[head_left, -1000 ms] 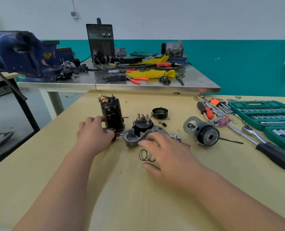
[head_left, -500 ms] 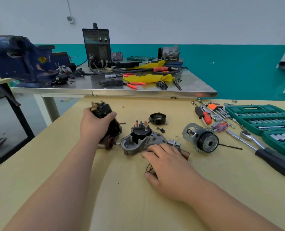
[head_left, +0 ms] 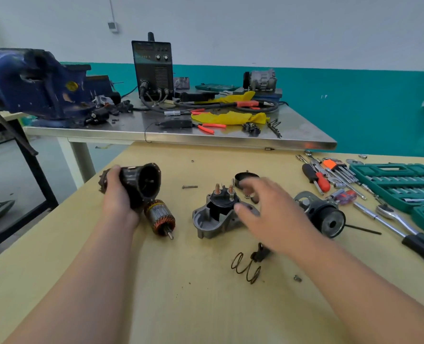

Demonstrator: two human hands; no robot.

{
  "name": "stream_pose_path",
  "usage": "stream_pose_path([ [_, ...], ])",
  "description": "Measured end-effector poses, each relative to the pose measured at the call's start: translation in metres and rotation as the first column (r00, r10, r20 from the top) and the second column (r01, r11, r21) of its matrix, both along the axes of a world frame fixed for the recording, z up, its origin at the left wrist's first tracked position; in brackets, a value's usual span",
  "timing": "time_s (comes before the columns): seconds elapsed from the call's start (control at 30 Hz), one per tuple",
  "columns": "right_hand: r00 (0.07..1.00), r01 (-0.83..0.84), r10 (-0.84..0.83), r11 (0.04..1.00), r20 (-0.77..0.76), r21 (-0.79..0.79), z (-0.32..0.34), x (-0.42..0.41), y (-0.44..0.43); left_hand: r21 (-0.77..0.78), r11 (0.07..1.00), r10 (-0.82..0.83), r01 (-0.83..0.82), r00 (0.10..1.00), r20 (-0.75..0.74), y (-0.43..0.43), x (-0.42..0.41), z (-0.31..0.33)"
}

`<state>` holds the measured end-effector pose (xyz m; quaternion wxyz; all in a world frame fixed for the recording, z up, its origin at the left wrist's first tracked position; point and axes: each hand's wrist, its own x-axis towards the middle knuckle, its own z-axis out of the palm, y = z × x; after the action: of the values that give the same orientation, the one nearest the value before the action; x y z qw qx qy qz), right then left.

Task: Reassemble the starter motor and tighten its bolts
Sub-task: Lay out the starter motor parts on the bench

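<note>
Head view: gripping the black motor casing [head_left: 141,182] with the left hand [head_left: 118,194], left of the grey housing [head_left: 211,223]. Hovering the right hand [head_left: 268,214], fingers loosely spread, empty, over that housing's right side. Between casing and housing, the armature [head_left: 160,217].

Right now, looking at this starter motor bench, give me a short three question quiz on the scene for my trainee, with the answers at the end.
1. True or false: the armature sits inside the black casing.
2. Which hand grips the casing? A) left hand B) right hand C) neither
3. Short answer: what does the right hand hold?
Key: 1 false, the armature lies on the wooden table next to the left hand. 2 A. 3 Nothing; it hovers open above the aluminium housing.
</note>
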<state>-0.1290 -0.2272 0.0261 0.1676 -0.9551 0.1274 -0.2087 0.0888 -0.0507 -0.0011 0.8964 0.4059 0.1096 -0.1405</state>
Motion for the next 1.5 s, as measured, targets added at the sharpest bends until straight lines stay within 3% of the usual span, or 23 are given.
stream_pose_path([
  [0.07, 0.997, 0.045, -0.043, 0.998, -0.056, 0.032, 0.011, 0.025, -0.012, 0.138, 0.990, 0.031, -0.041, 0.997, 0.072, -0.003, -0.003, 0.001],
  [0.13, 0.970, 0.040, -0.036, 0.999, -0.240, 0.013, 0.015, 0.046, -0.017, 0.236, 0.968, 0.040, -0.090, 0.977, 0.211, -0.006, -0.009, 0.004],
  [0.23, 0.927, 0.004, -0.008, 1.000, -0.375, -0.012, 0.009, 0.063, -0.018, 0.381, 0.912, -0.028, -0.153, 0.903, 0.428, -0.011, -0.017, 0.007],
  [0.33, 0.950, 0.014, -0.019, 1.000, -0.312, -0.019, 0.006, 0.064, -0.020, 0.549, 0.797, -0.154, -0.252, 0.794, 0.588, -0.022, -0.025, 0.003],
  [0.47, 0.980, 0.020, -0.027, 0.999, -0.199, -0.037, -0.001, 0.060, -0.026, 0.725, 0.618, -0.399, -0.303, 0.674, 0.622, -0.035, -0.032, -0.008],
  [0.67, 0.999, 0.028, -0.037, 0.967, 0.034, 0.252, -0.015, 0.048, -0.032, 0.807, 0.505, -0.549, -0.307, 0.607, 0.574, -0.038, -0.031, -0.008],
  [0.77, 0.970, -0.037, -0.089, 0.867, 0.228, 0.497, -0.009, 0.041, -0.028, 0.824, 0.472, -0.583, -0.313, 0.591, 0.558, -0.037, -0.032, -0.008],
  [0.83, 0.933, -0.144, -0.138, 0.705, 0.333, 0.695, 0.002, 0.036, -0.023, 0.842, 0.434, -0.607, -0.319, 0.588, 0.535, -0.038, -0.033, -0.009],
  [0.87, 0.909, -0.240, -0.167, 0.537, 0.381, 0.808, 0.007, 0.033, -0.020, 0.854, 0.405, -0.618, -0.327, 0.590, 0.519, -0.039, -0.033, -0.010],
  [0.93, 0.881, -0.395, -0.249, 0.078, 0.401, 0.916, 0.018, 0.027, -0.012, 0.873, 0.342, -0.635, -0.349, 0.598, 0.488, -0.038, -0.033, -0.011],
  [1.0, 0.923, -0.345, -0.274, -0.276, 0.270, 0.897, 0.029, 0.017, -0.002, 0.876, 0.317, -0.642, -0.362, 0.599, 0.480, -0.036, -0.034, -0.012],
  [1.03, 0.943, -0.297, -0.262, -0.393, 0.203, 0.870, 0.032, 0.009, 0.001, 0.877, 0.313, -0.646, -0.364, 0.596, 0.478, -0.035, -0.035, -0.012],
  [1.1, 0.965, -0.231, -0.231, -0.524, 0.124, 0.820, 0.032, -0.009, 0.004, 0.882, 0.307, -0.648, -0.357, 0.601, 0.469, -0.032, -0.038, -0.010],
  [1.17, 0.977, -0.187, -0.189, -0.530, 0.101, 0.827, 0.027, -0.026, 0.003, 0.887, 0.270, -0.639, -0.374, 0.620, 0.456, -0.030, -0.044, -0.006],
  [1.27, 0.978, -0.171, -0.184, -0.420, 0.101, 0.891, 0.014, -0.053, -0.007, 0.823, 0.196, -0.618, -0.533, 0.584, 0.526, -0.018, -0.071, 0.005],
  [1.33, 0.963, -0.197, -0.238, -0.290, 0.129, 0.936, 0.009, -0.069, -0.019, 0.741, 0.278, -0.679, -0.611, 0.420, 0.602, -0.002, -0.105, 0.006],
  [1.4, 0.939, -0.210, -0.307, -0.148, 0.157, 0.966, 0.003, -0.082, -0.034, 0.765, 0.320, -0.840, -0.559, 0.206, 0.502, 0.012, -0.142, 0.000],
  [1.47, 0.925, -0.173, -0.349, -0.025, 0.153, 0.985, -0.004, -0.090, -0.049, 0.812, 0.194, -0.959, -0.550, 0.068, 0.275, 0.013, -0.164, -0.013],
  [1.5, 0.923, -0.136, -0.358, 0.042, 0.142, 0.990, -0.008, -0.095, -0.053, 0.802, 0.125, -0.982, -0.583, 0.045, 0.185, 0.009, -0.168, -0.018],
])
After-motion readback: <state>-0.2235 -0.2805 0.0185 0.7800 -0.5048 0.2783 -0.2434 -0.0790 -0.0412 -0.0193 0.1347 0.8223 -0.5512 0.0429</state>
